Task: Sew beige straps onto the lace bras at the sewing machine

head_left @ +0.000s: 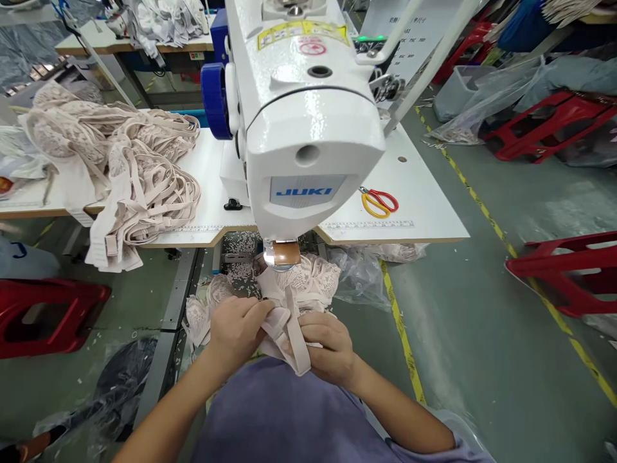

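Beige lace garment (313, 283) at lower centre of frame, below the sewing machine (313, 148). Left hand (237, 328) pinches it; right hand (328, 346) grips its other side, by the strap (297, 344). I'd keep that strap flat, untwisted.

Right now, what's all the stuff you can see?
Sewing machine: one, white and blue, centre
Table: one, white, under the machine
Scissors: one pair, red and yellow, table's right side
Garment pile: one, beige, table's left side
Cloth heap: one, white, background left
Stools: at least three, red, left and right
Floor tape: at least two, yellow, right
Held fabric: count unclear, beige, bottom centre
Left fingers: one set, bare, gripping fabric
Right fingers: one set, bare, gripping fabric
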`<state>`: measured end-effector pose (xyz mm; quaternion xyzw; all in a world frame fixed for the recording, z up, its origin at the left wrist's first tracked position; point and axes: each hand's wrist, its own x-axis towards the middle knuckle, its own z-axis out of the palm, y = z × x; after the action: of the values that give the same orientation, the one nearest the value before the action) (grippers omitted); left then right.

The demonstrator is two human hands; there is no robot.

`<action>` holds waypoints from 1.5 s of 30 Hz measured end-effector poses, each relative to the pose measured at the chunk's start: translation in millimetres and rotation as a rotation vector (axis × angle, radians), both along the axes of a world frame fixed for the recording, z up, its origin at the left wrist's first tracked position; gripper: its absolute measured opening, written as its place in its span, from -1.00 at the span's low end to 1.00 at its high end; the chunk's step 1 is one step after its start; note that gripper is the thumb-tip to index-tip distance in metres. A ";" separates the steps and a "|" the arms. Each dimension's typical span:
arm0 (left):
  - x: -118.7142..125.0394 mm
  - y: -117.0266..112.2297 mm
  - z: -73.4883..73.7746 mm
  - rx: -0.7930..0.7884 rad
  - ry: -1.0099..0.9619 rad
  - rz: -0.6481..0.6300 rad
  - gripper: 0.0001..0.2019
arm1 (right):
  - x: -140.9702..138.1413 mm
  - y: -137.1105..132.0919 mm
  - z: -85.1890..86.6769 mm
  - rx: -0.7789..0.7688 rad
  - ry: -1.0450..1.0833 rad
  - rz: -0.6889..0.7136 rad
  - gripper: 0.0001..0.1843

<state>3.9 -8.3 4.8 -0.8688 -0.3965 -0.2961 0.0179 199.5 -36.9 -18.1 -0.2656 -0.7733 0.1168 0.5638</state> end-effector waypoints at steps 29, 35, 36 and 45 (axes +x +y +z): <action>-41.3 -41.5 -21.9 -1.574 -1.218 0.378 -0.60 | 67.6 -28.0 -189.2 -1.220 -0.440 -0.507 -0.41; -38.6 -39.4 -22.8 -1.596 -1.249 0.375 -0.61 | 67.8 -26.3 -198.1 -1.303 -0.370 -0.478 -0.45; -36.9 -39.0 -22.4 -1.600 -1.257 0.377 -0.62 | 66.2 -26.2 -198.9 -1.323 -0.369 -0.475 -0.47; -72.7 -10.7 -33.0 -1.472 -0.549 0.411 -0.46 | 77.7 -30.3 -134.3 -1.493 -0.067 -0.117 -0.45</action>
<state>-68.9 -19.0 -28.2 -0.4640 -0.6316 -0.1529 -0.6020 277.2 -67.2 -152.4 -0.6216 -0.4898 0.5721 0.2154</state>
